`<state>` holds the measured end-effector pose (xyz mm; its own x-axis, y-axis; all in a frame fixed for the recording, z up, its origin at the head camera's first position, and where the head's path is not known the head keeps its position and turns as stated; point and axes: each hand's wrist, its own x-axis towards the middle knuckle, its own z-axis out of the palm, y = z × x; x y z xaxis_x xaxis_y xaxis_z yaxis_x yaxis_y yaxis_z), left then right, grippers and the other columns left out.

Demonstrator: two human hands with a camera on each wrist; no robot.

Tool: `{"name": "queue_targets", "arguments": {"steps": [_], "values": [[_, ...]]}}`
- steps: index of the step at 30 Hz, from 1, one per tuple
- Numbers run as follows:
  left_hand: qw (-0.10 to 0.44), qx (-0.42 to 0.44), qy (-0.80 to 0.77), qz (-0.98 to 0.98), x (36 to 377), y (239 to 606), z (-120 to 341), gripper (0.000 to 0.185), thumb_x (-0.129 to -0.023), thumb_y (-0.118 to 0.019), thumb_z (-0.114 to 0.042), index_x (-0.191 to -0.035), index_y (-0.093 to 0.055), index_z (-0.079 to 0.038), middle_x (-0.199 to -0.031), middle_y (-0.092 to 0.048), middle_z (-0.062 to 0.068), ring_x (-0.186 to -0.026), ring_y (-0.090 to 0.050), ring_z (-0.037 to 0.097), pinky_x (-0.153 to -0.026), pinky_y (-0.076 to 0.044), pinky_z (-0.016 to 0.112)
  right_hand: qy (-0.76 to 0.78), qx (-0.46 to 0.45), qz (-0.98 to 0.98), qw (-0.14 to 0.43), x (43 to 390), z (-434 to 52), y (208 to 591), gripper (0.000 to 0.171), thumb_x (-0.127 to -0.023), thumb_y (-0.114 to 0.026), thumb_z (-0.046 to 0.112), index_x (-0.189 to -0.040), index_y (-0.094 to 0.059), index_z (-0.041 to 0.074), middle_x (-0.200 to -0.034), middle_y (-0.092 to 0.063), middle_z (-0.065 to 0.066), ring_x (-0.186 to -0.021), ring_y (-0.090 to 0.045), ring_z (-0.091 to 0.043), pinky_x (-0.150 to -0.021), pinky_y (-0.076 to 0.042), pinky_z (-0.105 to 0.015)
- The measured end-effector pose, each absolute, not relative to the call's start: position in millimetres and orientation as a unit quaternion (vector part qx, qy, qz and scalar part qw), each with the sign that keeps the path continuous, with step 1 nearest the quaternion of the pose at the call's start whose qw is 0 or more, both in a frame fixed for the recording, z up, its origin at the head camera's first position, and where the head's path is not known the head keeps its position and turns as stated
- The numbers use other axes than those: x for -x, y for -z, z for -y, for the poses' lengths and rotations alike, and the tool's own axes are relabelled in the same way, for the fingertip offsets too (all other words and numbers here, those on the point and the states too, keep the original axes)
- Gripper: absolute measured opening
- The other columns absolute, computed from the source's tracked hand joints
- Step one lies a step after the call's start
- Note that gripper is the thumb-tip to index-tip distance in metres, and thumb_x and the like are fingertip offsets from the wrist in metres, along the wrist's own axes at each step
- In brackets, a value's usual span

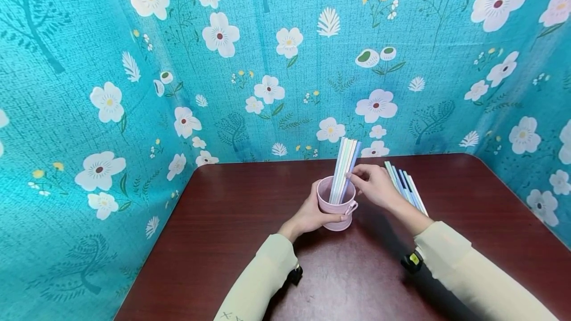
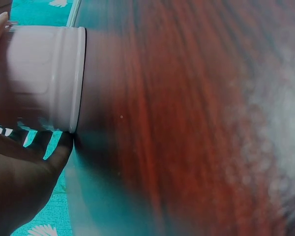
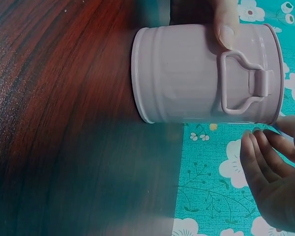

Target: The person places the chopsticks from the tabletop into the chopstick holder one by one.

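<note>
Head: pink bucket [image 1: 334,209] near far edge of brown table [image 1: 232,241], left hand [image 1: 311,215] clasped round it | sticks [image 1: 342,170] tilted inside, right hand [image 1: 376,186] pinching bluish stick [image 1: 354,161] | more sticks [image 1: 406,186] toward far right corner | Left wrist: bucket base on table | Right wrist: left thumb [image 3: 227,37] beside handle [image 3: 224,83]

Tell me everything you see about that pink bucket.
The pink bucket is round, with ridges near its base, a raised rim and a loop handle on its side; it looks like painted metal. It stands upright on the reddish table, with slim sticks leaning inside. The left hand grips its side, thumb across the front; the right hand holds them above its rim.
</note>
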<state>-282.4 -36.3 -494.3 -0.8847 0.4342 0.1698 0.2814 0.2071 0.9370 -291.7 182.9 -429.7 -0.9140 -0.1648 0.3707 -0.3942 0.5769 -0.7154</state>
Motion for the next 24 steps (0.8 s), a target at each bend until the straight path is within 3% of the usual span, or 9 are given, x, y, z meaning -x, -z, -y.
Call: {"name": "queue_targets", "arguments": {"steps": [4, 11, 19, 24], "values": [[0.066, -0.227, -0.583, -0.778, 283.2, 495.4, 36.1, 0.107, -0.072, -0.096, -0.020, -0.153, -0.027, -0.032, -0.142, -0.052, -0.007, -0.128, -0.051, 0.011, -0.112, -0.036, 0.034, -0.424, -0.157, 0.884, 0.120, 292.6, -181.6, 431.0, 0.014, -0.099, -0.069, 0.017, -0.101, -0.075, 0.005, -0.080, -0.072, -0.008, -0.061, -0.068, -0.024, -0.054, -0.053, -0.029], [0.062, -0.229, -0.584, -0.776, 279.3, 489.7, 36.0, 0.106, -0.072, -0.095, -0.019, -0.153, -0.027, -0.030, -0.142, -0.052, -0.006, -0.127, -0.051, 0.011, -0.112, -0.037, 0.034, -0.416, -0.169, 0.885, 0.124, 293.4, -186.6, 428.0, 0.015, -0.099, -0.070, 0.017, -0.103, -0.075, 0.003, -0.080, -0.072, -0.008, -0.060, -0.066, -0.026, -0.053, -0.054, -0.030], [0.065, -0.223, -0.602, -0.764, 263.7, 465.6, 35.4, 0.103, -0.073, -0.091, -0.004, -0.154, -0.028, -0.015, -0.143, -0.052, 0.005, -0.130, -0.051, 0.023, -0.113, -0.036, 0.039, -0.384, -0.158, 0.893, 0.173, 293.4, -205.6, 410.9, 0.027, -0.102, -0.066, 0.028, -0.108, -0.075, 0.003, -0.078, -0.071, -0.009, -0.063, -0.067, -0.026, -0.053, -0.050, -0.029], [0.063, -0.221, -0.601, -0.766, 269.6, 477.0, 35.0, 0.104, -0.073, -0.093, -0.007, -0.154, -0.029, -0.020, -0.144, -0.052, 0.001, -0.130, -0.050, 0.020, -0.114, -0.035, 0.038, -0.370, -0.142, 0.903, 0.166, 296.8, -220.8, 411.1, 0.027, -0.102, -0.065, 0.025, -0.111, -0.073, 0.002, -0.080, -0.071, -0.009, -0.063, -0.066, -0.022, -0.054, -0.051, -0.030]]}}
